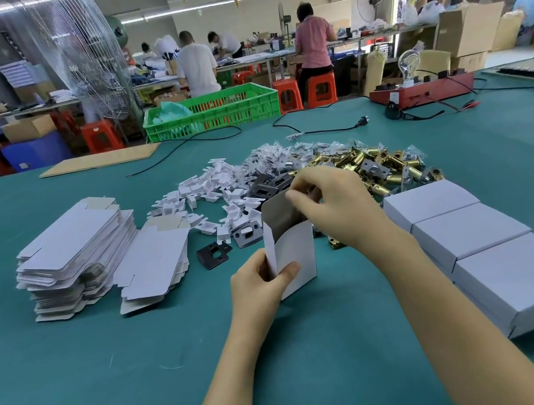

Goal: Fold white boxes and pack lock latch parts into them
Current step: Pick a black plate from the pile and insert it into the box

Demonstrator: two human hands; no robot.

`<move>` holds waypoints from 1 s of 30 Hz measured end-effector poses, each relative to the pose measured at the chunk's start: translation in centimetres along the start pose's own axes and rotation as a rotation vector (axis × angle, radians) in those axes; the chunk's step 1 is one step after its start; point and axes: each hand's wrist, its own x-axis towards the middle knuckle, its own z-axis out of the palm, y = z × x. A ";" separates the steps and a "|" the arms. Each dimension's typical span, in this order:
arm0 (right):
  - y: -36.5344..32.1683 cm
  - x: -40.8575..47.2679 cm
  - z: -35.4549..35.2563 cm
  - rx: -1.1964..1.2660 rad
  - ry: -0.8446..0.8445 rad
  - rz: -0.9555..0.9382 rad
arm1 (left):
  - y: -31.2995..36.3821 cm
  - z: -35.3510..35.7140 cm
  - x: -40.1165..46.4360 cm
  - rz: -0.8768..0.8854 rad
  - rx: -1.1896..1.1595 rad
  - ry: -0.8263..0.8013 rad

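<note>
Left hand [260, 284] fingers grip white box [292, 254] upright on table [112, 381]; right hand [327, 200] pinches at its open top. Three closed boxes [471, 234] done; flat blanks [75, 251], brass latches [374, 165] left

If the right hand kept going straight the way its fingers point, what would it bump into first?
Probably the white box itself. The right hand points leftward over the box's open top, fingertips already at the raised flap. Depth is hard to judge, so that is a guess.
</note>
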 end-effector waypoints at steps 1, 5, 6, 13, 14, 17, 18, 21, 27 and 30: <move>0.1 0.0 0.1 0.033 0.042 0.014 | -0.1 -0.2 0.1 -0.020 -0.019 -0.014; 1.7 -0.2 1.3 0.257 0.102 0.196 | -0.1 -0.7 0.6 -0.067 -0.151 -0.106; 2.1 -0.4 1.8 0.305 0.064 0.258 | 0.0 -0.7 0.6 -0.074 -0.178 -0.120; 3.6 -2.9 6.4 0.491 -0.015 0.502 | -0.2 -0.6 0.8 -0.061 -0.254 -0.142; 3.6 -3.0 6.8 0.499 0.014 0.500 | -0.2 -0.6 0.8 -0.054 -0.265 -0.138; 3.6 -3.2 7.3 0.520 0.046 0.442 | -0.3 -0.6 0.9 -0.045 -0.299 -0.107; 3.6 -3.3 7.6 0.556 0.022 0.435 | -0.3 -0.6 1.0 -0.051 -0.317 -0.081; 3.6 -3.3 8.1 0.766 -0.068 0.497 | -0.3 -1.2 1.4 -0.081 -0.391 0.042; 5.5 -3.3 7.8 0.843 0.253 0.722 | -0.2 -2.4 2.0 -0.172 -0.720 0.246; 6.9 -3.1 7.1 0.838 0.349 0.852 | -0.3 -2.7 2.1 -0.218 -0.827 0.270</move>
